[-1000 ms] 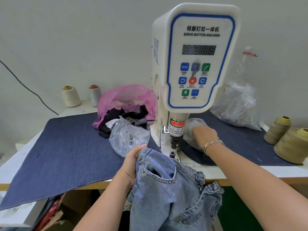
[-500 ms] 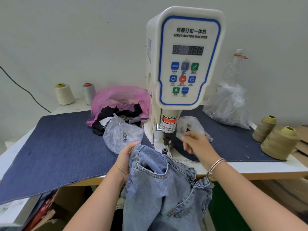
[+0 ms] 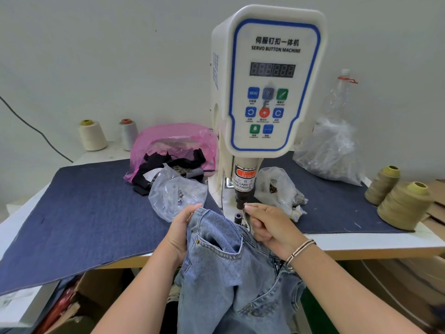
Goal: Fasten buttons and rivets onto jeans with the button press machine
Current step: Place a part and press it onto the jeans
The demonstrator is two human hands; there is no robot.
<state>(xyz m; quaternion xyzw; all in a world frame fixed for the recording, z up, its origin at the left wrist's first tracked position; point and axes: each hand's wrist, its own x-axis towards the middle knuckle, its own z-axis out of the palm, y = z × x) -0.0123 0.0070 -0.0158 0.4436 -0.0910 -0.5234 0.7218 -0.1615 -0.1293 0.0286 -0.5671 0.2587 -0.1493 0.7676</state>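
Observation:
Light blue jeans [image 3: 224, 266] hang over the table's front edge, waistband up near the press. My left hand [image 3: 179, 233] grips the waistband at its left, by a pocket that carries a small brass rivet [image 3: 197, 241]. The white servo button machine [image 3: 265, 88] stands in the middle, its punch [image 3: 241, 201] above a dark lower die [image 3: 238, 216]. My right hand [image 3: 267, 224] sits just right of the die, thumb and forefinger pinched right under the punch tip; any small piece between them is too small to make out.
A clear bag of metal parts [image 3: 177, 192] lies left of the machine, another clear bag [image 3: 279, 189] right of it, a pink bag with black pieces [image 3: 173, 145] behind. Thread cones [image 3: 404, 204] stand at the right edge, two spools [image 3: 92, 135] at back left. Dark denim [image 3: 79, 213] covers the table.
My right hand left the clear bag at the right of the machine and came forward-left to the punch and die, fingers now pinched. My left hand kept its hold on the waistband.

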